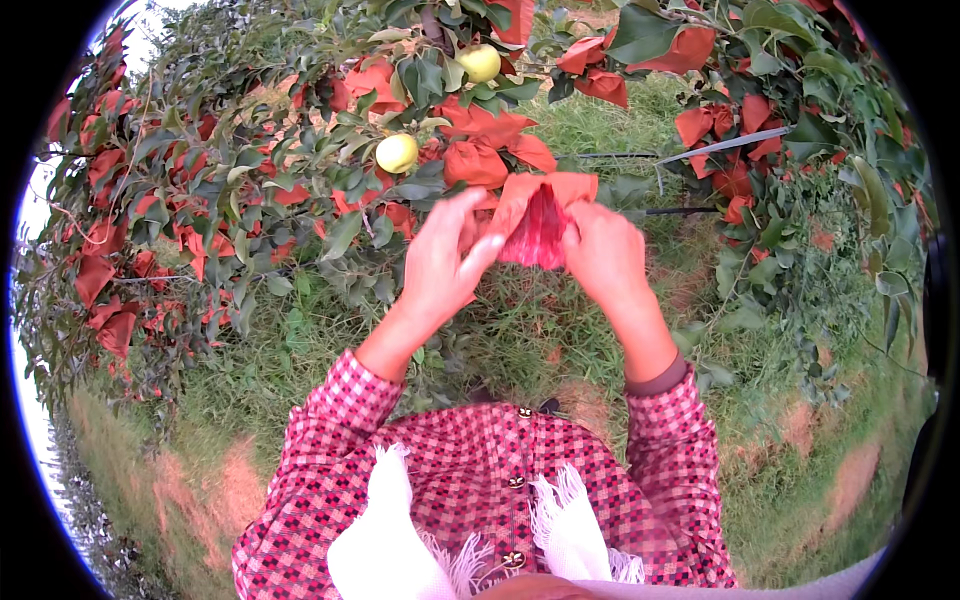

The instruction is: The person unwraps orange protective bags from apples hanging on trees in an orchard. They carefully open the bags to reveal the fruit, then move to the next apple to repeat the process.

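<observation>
A red-orange paper fruit bag is spread wide in front of me, its crinkled bright pink lining showing through the gap. My right hand pinches the bag's right side between thumb and bent fingers. At the left side, my left hand has its thumb against the bag's edge and its fingers curled behind, slightly blurred. Whether an apple is inside the bag cannot be seen. Just above my left hand hangs a bare pale yellow-green apple. Another bare apple hangs higher up.
Several closed red paper bags hang among the leaves close above my hands. More bagged fruit hangs at the right, near a grey strap and a dark line. Leafy branches fill the left side. Grass covers the ground.
</observation>
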